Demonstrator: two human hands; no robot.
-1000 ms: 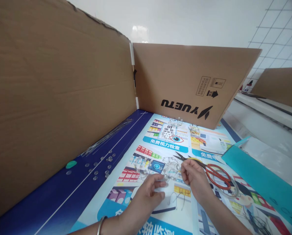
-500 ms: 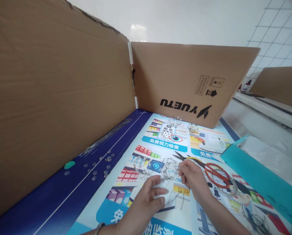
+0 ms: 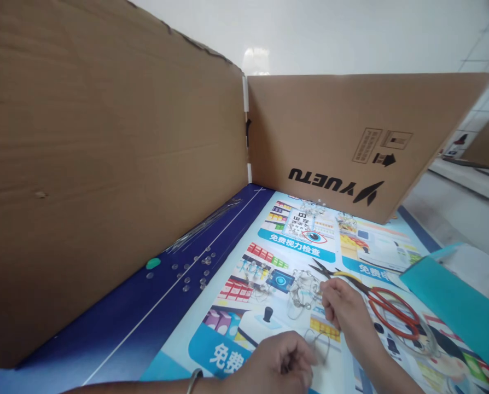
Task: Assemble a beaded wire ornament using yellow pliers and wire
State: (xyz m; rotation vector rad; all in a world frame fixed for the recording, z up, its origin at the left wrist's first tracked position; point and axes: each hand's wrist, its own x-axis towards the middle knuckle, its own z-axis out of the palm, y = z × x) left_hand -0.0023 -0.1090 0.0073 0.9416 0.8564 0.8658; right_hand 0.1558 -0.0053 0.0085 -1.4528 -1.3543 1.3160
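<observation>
My right hand [image 3: 343, 303] is closed in a pinch at the right edge of a tangle of thin wire with clear beads [image 3: 304, 287]. Lower down, my left hand [image 3: 283, 361] has its fingers curled beside a loose loop of wire [image 3: 320, 345]; whatever its fingertips hold is hidden. Orange-handled scissors [image 3: 394, 312] and yellow-handled pliers [image 3: 347, 276] lie just beyond and right of my right hand. Another small beaded wire cluster [image 3: 258, 279] lies left of the tangle.
Cardboard panels stand at the left [image 3: 146, 137] and back [image 3: 330, 126]. Clear round beads [image 3: 205, 260], a green piece [image 3: 153, 264] and thin wires [image 3: 203, 224] lie on the blue strip. More beaded pieces [image 3: 346, 221] sit by the back panel. A teal folder [image 3: 453, 306] is at right.
My left hand has moved down and toward me, away from the tangle, and its spread fingers have curled. My right hand stays at the tangle. The whole view has shifted, so things appear further right.
</observation>
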